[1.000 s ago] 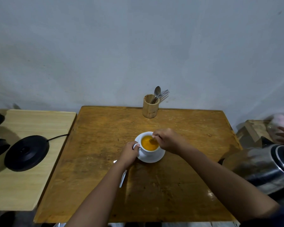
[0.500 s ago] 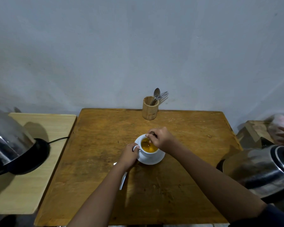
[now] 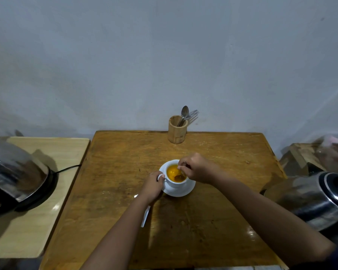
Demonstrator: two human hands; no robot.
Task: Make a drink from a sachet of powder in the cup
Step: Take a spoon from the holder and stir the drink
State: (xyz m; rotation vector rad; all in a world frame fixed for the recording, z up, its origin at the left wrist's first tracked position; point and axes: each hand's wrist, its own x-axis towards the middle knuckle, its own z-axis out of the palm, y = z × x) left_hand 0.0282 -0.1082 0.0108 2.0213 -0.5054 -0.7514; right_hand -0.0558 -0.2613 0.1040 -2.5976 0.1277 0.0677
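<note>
A white cup [image 3: 175, 183] full of orange drink [image 3: 172, 171] stands on a white saucer [image 3: 187, 190] in the middle of the brown wooden table [image 3: 113, 172]. My left hand [image 3: 151, 185] grips the cup's handle on its left side. My right hand [image 3: 197, 168] hovers over the cup's right rim, pinching a spoon [image 3: 179, 177] whose bowl dips into the drink. A white sachet [image 3: 145, 216] lies flat on the table, partly hidden under my left forearm.
A bamboo holder [image 3: 176, 129] with a spoon and forks stands at the table's far edge. A steel kettle [image 3: 14, 172] sits on its black base on the pale side table [image 3: 47, 221] at left. Another shiny kettle [image 3: 316, 197] is at right, beside wooden clutter.
The spoon has moved around inside the cup as my right hand stirs. A steel kettle has appeared on the black base at left. My left hand stays on the handle.
</note>
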